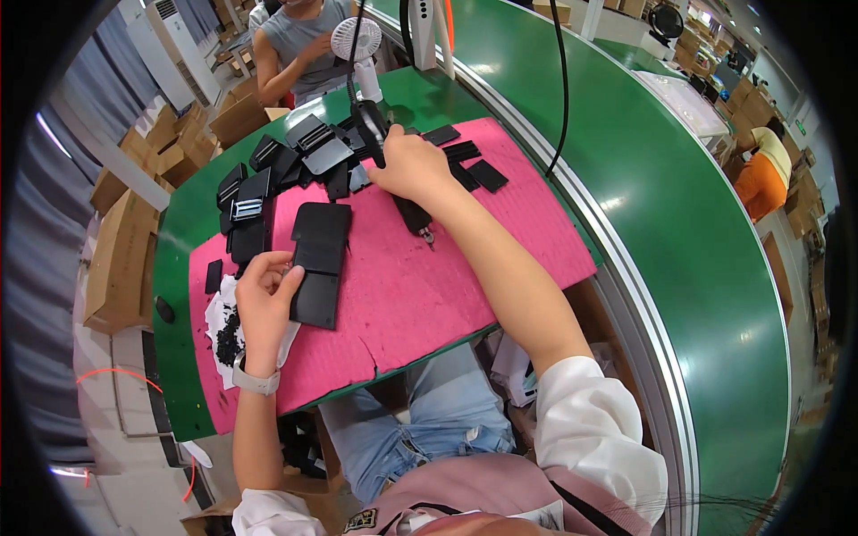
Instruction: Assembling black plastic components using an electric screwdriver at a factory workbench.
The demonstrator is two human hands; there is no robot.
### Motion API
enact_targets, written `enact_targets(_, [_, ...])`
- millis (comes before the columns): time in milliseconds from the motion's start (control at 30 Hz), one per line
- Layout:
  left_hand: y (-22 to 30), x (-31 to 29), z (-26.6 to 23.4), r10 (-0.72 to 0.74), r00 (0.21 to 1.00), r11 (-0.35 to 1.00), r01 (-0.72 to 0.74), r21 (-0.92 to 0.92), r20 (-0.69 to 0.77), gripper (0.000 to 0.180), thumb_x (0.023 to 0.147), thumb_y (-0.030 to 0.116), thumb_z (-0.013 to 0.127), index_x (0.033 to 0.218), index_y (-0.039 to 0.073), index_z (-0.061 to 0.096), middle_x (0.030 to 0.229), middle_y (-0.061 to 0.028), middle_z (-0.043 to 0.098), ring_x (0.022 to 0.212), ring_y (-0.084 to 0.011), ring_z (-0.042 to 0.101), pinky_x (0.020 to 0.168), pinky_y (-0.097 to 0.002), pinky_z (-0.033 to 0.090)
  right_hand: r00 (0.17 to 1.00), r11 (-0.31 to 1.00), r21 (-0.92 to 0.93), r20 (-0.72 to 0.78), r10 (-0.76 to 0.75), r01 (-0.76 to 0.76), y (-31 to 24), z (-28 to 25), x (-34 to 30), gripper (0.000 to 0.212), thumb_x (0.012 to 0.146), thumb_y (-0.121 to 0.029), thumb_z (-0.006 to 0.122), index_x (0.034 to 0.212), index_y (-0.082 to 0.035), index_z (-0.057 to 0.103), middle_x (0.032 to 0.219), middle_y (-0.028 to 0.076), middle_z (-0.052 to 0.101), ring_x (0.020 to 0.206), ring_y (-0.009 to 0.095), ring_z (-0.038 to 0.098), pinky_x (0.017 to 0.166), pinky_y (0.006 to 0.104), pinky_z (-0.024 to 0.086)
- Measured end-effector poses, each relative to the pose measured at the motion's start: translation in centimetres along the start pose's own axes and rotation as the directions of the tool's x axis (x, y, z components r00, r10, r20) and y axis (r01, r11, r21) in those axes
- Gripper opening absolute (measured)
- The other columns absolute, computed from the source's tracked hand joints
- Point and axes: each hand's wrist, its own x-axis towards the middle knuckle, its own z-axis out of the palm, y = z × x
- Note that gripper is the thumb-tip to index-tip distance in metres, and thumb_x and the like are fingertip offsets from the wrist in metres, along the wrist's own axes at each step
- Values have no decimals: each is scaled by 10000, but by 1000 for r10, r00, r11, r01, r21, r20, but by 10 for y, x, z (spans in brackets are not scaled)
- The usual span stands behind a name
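Note:
My right hand [412,165] is wrapped round a black electric screwdriver [411,213], whose bit points down over the pink mat, right of a flat black plastic case [323,234]. The case lies lengthwise on the mat, with a seam across its middle. At its left edge my left hand [265,290] is closed, thumb over the edge and fingers curled beside it; whether a small part is also between them cannot be made out. Below that hand, small black pieces, perhaps screws [230,338], lie heaped on white paper [217,314].
Several black plastic parts [255,183] are piled along the back of the pink mat [420,308], with more black pieces [488,176] at its right. A white fan [366,85] stands behind. A metal rail [617,268] borders the green table. Across it sits another person [308,49].

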Motion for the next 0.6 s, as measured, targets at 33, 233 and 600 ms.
enact_targets(33, [3,0,-1,79,997,995,-80,-57,-27,186,801,-23,662,976,-46,603,790,-9,552,634,-40,505,565,-177,388,1000,998,-62,-23,14,-15,-2,-1,-2,513,656,-274,745,966,80,539,923,224,636,910,307,644,682,419,533])
enact_targets(233, [31,-10,-13,295,952,950,-284,130,-79,121,750,-87,669,851,-20,664,785,-27,553,669,-84,533,588,-214,412,709,780,-36,-394,-585,625,-41,-17,-39,504,638,-304,760,1033,-34,601,1013,144,578,1006,294,550,724,402,514])
enact_targets(600, [43,-14,-36,567,759,823,-509,252,-319,602,665,13,753,1221,43,522,1149,-96,549,1032,-215,541,884,-332,423,608,622,349,165,-777,701,-66,-11,-71,460,657,-229,745,1031,-30,566,866,140,640,791,329,630,649,438,482])
